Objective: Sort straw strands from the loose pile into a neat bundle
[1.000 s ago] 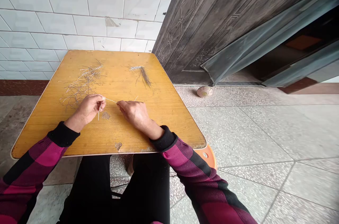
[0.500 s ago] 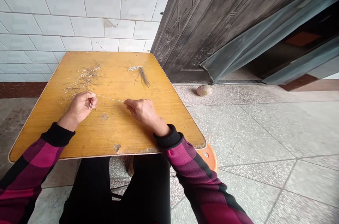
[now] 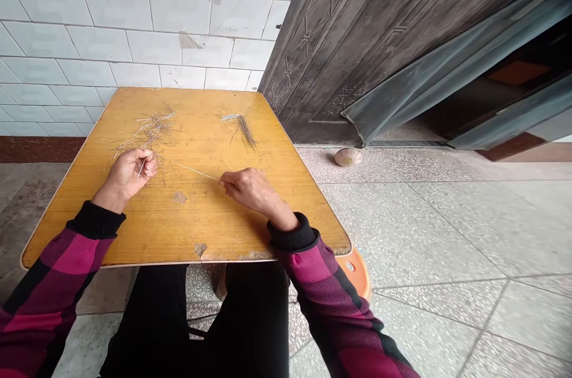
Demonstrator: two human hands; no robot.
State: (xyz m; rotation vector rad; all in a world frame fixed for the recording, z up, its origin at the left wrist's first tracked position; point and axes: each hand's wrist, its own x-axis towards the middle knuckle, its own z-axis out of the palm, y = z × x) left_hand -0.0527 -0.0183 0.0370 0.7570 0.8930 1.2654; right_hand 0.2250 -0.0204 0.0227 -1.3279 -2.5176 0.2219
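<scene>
Because both hands work close together on the yellow wooden tabletop [image 3: 192, 223], the eye goes first to the fingers. The left hand [image 3: 129, 174] is closed in a small pinch and grasps a short pale fibre [image 3: 142, 170], which points down from the fingertips. The right hand [image 3: 250, 189] rests low on the wood, with its thumb and forefinger brought together at the end of a long thin strand [image 3: 199, 172]. This strand runs toward the left hand, but it fades from sight, so I cannot tell if it reaches there. Farther away lie a loose heap of fine fibres [image 3: 149, 130] and a small bundle of fibres [image 3: 243, 130], pale at one end and dark at the other. These fibres seem very light, springy and easy to bend, and they could slip, so I think the fingertips should take each one close to its end, one at a time.
</scene>
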